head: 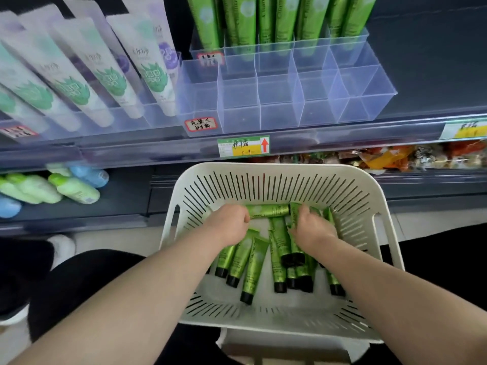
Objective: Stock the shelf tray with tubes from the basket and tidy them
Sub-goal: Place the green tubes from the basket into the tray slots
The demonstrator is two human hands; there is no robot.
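A white slotted basket (274, 180) sits below the shelf and holds several green tubes with black caps (253, 270). Both hands are inside it at the far side. My left hand (226, 225) grips the end of a green tube (266, 210) lying crosswise. My right hand (311, 227) curls round other green tubes. On the shelf above stands the clear divided tray (276, 101); its front two rows of compartments hold nothing, and its back row holds upright green tubes (284, 19).
White tubes with green leaf prints (105, 75) fill the tray to the left. A price label (243, 146) hangs on the shelf edge. Green and blue bottles (73, 188) lie on the lower shelf at left, snack packets (395, 156) at right. My dark-clothed legs are under the basket.
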